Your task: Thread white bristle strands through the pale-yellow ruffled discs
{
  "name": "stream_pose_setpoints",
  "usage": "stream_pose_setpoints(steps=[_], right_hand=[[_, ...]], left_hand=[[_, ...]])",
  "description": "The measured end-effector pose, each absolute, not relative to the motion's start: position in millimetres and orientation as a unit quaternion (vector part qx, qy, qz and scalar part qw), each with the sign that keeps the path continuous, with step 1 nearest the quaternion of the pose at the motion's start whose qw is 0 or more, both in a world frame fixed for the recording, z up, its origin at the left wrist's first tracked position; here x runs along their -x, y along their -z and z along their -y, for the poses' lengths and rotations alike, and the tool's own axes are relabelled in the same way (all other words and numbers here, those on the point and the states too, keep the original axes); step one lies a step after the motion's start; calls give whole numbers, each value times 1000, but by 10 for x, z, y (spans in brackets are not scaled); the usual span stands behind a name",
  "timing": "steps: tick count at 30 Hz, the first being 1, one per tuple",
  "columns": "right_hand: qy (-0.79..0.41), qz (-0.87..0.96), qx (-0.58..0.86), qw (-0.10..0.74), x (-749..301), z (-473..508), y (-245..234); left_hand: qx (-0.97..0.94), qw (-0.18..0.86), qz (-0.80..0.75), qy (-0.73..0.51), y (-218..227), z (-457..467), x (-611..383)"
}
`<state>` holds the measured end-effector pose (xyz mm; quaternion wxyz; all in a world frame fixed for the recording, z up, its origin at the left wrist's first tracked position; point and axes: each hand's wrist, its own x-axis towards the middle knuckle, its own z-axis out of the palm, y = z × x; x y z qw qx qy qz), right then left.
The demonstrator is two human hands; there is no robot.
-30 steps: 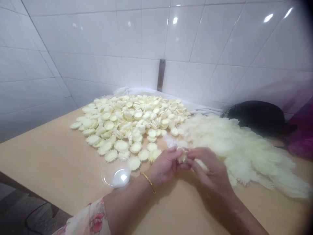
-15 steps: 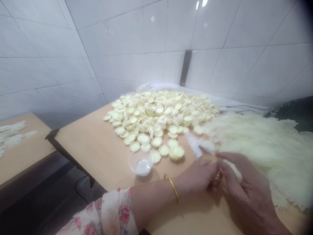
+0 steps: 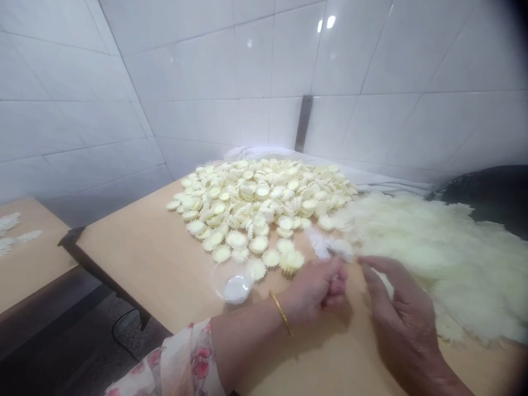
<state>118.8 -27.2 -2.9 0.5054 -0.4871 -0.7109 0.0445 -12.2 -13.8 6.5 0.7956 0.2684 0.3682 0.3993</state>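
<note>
My left hand (image 3: 317, 289), with a gold bangle at the wrist, is curled in a pinch just in front of a small white strip (image 3: 325, 247) lying on the wooden table (image 3: 144, 258); what its fingers hold is hidden. My right hand (image 3: 396, 308) rests beside it with its fingers stretched toward the edge of a fluffy pale-yellow heap (image 3: 424, 242), and a pale piece shows under its fingers. A finished ridged yellow round (image 3: 291, 260) lies just left of my hands, at the near edge of a large spread of such rounds (image 3: 256, 198).
A small clear bowl (image 3: 233, 283) with white liquid stands left of my left wrist. White tiled walls close off the back and left. A second wooden table (image 3: 25, 258) with pale pieces stands at the left. A dark object (image 3: 490, 192) lies at the far right.
The ridged round held between both hands a second ago now lies on the table by the spread. My hands have parted slightly, and the view has swung left.
</note>
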Motion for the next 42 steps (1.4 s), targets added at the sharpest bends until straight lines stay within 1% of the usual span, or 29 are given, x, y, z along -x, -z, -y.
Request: stream_pose_setpoints(steps=[4,8,11,13,15,17,18,20,22,23,25,27,29,31,35,37,39,42], right_hand=[[-33,747,424,510,-1164,255,26],[-19,773,413,481,-1201,180,40],[-45,748,447,488,-1239,134,46],[-99,714,466,513,-1255,121,40],[-161,674,481,537,-1269,113,30],[-171,641,500,557,-1295,94,19],[-142,631,511,566,-1314,79,15],[-36,631,522,573,-1364,44,9],[65,652,512,556,-1408,20,3],[97,666,499,545,-1420,18,-1],[114,700,466,529,-1415,38,-12],[79,741,418,520,-1381,81,-28],[15,775,373,510,-1343,127,-49],[-52,780,357,511,-1327,155,-73],[-168,711,422,536,-1374,146,-102],[-208,690,446,531,-1406,124,-99],[-260,680,439,527,-1422,102,-90],[-379,616,424,546,-1417,76,-81]], left_hand=[[-182,826,-326,-422,-133,87,127],[-94,851,-261,-445,-337,25,35],[-122,854,-248,-441,-484,3,-85],[-162,847,-250,-441,-519,-5,-168],[-193,833,-274,-441,-491,-9,-231],[-217,818,-303,-438,-414,-9,-263],[-230,813,-314,-433,-368,-7,-266],[-263,804,-325,-422,-276,-5,-252],[-295,793,-326,-422,-205,-12,-225],[-304,787,-321,-430,-180,-20,-212],[-308,780,-310,-448,-146,-48,-190],[-303,772,-308,-466,-123,-85,-175],[-296,761,-320,-482,-100,-121,-160],[-297,752,-335,-483,-74,-144,-143],[-373,747,-351,-425,-36,-149,-100],[-419,738,-351,-397,-38,-140,-81],[-454,723,-353,-384,-57,-126,-69],[-503,695,-349,-376,-110,-90,-68]])
